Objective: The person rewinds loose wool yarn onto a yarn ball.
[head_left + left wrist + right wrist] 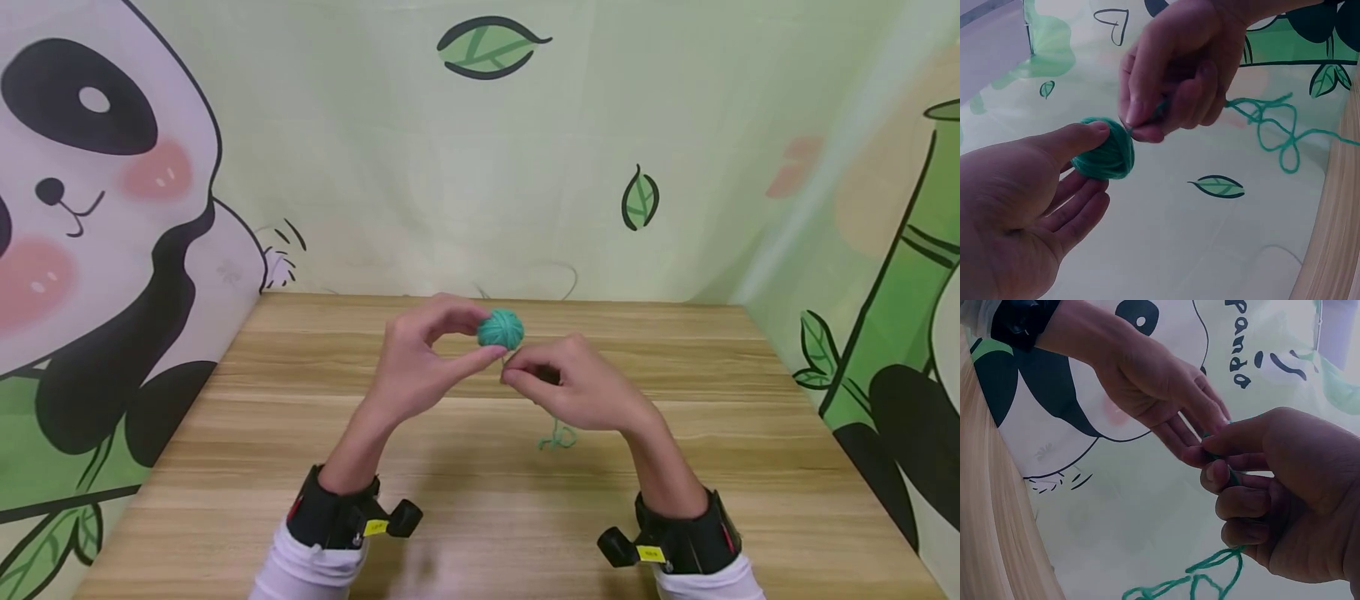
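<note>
A small teal ball of yarn (501, 330) is held above the table between the thumb and fingers of my left hand (420, 354). In the left wrist view the thumb presses on the top of the yarn ball (1110, 156), with fingers beneath it. Close beside the ball, my right hand (573, 379) pinches the yarn strand between thumb and forefinger, its other fingers curled in. From that hand a loose, looped yarn tail (1279, 128) hangs down. The right wrist view shows the tail (1213, 569) below the curled fingers, while the ball is mostly hidden there.
A wood-grain table (465, 500) lies below both hands. Behind it stands a pale green backdrop (360, 167) printed with leaves and a panda (120, 208). Each wrist wears a black strap with a small camera (405, 518).
</note>
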Available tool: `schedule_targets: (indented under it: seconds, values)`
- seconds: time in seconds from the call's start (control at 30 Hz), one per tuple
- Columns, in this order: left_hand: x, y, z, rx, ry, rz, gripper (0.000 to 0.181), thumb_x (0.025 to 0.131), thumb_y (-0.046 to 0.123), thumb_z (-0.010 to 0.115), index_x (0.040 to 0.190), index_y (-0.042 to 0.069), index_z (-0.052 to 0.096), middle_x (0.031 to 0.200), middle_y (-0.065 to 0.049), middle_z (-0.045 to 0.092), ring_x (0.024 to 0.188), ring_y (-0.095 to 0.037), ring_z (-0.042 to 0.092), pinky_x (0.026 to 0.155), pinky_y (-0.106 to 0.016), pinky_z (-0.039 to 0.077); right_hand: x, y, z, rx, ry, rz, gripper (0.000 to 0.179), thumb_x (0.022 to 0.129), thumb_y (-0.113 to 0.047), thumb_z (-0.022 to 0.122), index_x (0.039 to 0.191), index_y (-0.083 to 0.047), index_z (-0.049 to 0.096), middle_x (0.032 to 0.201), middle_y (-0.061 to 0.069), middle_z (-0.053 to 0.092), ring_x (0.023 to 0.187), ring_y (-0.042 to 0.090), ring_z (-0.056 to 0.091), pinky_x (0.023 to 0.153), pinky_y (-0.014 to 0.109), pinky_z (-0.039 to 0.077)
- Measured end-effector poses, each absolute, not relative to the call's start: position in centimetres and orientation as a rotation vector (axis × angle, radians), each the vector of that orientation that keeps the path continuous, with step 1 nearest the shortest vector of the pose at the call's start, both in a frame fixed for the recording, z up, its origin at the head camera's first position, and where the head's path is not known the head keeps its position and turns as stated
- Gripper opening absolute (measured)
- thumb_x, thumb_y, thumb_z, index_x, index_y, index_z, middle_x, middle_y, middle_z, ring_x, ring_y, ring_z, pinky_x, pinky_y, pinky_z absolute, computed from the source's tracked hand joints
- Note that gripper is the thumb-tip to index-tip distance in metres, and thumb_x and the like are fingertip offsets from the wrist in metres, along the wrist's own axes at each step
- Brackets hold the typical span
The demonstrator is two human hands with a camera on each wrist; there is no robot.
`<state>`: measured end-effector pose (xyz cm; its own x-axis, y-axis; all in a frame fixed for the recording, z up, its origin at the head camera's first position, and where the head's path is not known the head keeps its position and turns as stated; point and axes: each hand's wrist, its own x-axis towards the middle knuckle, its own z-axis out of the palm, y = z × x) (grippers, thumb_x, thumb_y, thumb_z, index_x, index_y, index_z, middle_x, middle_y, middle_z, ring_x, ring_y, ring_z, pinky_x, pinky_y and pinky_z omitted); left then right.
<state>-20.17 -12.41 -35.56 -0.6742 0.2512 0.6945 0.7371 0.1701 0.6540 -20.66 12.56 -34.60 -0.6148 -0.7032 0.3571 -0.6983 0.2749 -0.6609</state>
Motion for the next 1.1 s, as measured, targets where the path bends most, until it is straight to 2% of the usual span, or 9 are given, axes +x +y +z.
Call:
schedule_targets:
  seconds: [0.23, 0.53, 0.83, 1.1]
  values:
    - [-20.4, -12.5, -35.7, -0.939, -2.031, -1.476, 0.037, 0.088, -0.001, 0.096, 0.120, 0.003, 0.080, 0.116, -0.013, 0.083, 0.103, -0.025, 0.083, 0.100, -0.035, 0.070, -20.1, 12.7, -34.1, -1.345, 2.497, -1.419, 0.017, 0.111, -0.004, 0.069, 0.098, -0.010, 0.079, 0.073, -0.006, 0.055, 0.062, 0.005, 0.046, 0.058, 0.021, 0.039]
    - [-20.4, -12.4, -35.8, -0.937, -2.093, -1.413, 0.036, 0.089, 0.003, 0.097, 0.121, 0.003, 0.081, 0.118, -0.012, 0.083, 0.104, -0.025, 0.083, 0.099, -0.037, 0.071, -19.8, 13.2, -34.1, -1.303, 2.486, -1.650, 0.014, 0.109, -0.001, 0.071, 0.112, -0.004, 0.083, 0.074, 0.000, 0.055, 0.061, 0.011, 0.047, 0.055, 0.024, 0.041]
    - [-20.6, -12.3, -35.9, -0.980, -2.146, -1.365, 0.033, 0.089, 0.006, 0.098, 0.117, 0.004, 0.082, 0.117, -0.011, 0.084, 0.103, -0.024, 0.083, 0.095, -0.039, 0.072, -19.5, 13.2, -34.1, -1.406, 2.325, -1.939, 0.013, 0.108, 0.007, 0.066, 0.108, 0.007, 0.079, 0.072, 0.003, 0.055, 0.055, 0.014, 0.042, 0.045, 0.032, 0.033]
    - [-20.5, -12.3, -35.9, -1.022, -2.232, -1.330, 0.033, 0.087, 0.010, 0.099, 0.115, 0.007, 0.083, 0.115, -0.007, 0.084, 0.103, -0.020, 0.082, 0.097, -0.034, 0.071, -19.6, 13.2, -33.8, -1.395, 2.321, -2.122, 0.014, 0.104, 0.014, 0.063, 0.106, 0.012, 0.077, 0.070, 0.000, 0.054, 0.054, 0.012, 0.041, 0.044, 0.034, 0.031]
